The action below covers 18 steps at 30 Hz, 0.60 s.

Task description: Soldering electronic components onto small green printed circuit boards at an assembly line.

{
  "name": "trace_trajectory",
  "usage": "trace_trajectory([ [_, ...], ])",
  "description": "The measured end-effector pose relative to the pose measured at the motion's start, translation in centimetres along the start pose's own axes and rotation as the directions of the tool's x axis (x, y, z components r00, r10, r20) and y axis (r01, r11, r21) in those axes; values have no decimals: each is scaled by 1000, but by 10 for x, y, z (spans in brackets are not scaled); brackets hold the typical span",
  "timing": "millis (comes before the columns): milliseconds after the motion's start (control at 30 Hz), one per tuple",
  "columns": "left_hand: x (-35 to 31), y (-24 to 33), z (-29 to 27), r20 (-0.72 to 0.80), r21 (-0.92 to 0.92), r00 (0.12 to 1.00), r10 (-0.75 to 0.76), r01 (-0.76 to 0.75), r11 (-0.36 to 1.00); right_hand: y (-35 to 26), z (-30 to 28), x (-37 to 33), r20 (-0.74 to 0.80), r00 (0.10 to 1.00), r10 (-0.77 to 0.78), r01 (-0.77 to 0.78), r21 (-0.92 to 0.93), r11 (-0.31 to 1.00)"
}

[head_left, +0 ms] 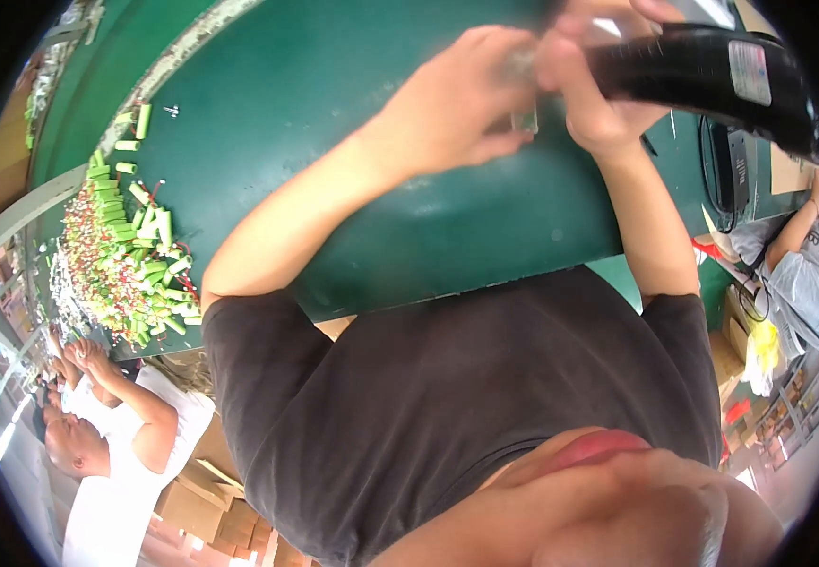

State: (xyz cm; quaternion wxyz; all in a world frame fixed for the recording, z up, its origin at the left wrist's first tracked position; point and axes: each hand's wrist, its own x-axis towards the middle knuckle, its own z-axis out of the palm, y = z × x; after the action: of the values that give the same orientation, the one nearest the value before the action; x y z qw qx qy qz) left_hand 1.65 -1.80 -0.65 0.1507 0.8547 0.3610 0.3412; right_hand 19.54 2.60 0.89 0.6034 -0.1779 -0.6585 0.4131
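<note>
My left hand (461,99) is over the far part of the green table, its fingers curled round a small clear piece (525,121) whose kind I cannot make out. Close against it, my right hand (603,104) is bent with its fingers closed near the same spot. Motion smears both sets of fingertips, so what the right one grips is unclear. A thick, curved black body (698,71) with a pale label passes in front of my right hand and partly hides it.
A heap of small green cylinders (149,255) with red wires covers the table's left end. A black box with a cable (738,170) lies at the right. Co-workers sit at the left (145,416) and right (801,283). Cardboard boxes (192,510) stand at the lower left.
</note>
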Motion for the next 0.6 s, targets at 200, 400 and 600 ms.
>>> trace_trajectory([
  [200, 31, -45, -43, -12, 69, 996, -90, 91, 993, 2, -6, -1, 72, 997, -41, 33, 98, 995],
  [400, 85, -149, -67, -326, 57, 924, -198, 229, 972, 10, -1, -6, 233, 971, 50, -87, 152, 985],
  [600, 128, -181, -47, -108, 164, 957, -269, 284, 945, 3, -3, 1, 192, 981, 26, -93, 350, 932],
])
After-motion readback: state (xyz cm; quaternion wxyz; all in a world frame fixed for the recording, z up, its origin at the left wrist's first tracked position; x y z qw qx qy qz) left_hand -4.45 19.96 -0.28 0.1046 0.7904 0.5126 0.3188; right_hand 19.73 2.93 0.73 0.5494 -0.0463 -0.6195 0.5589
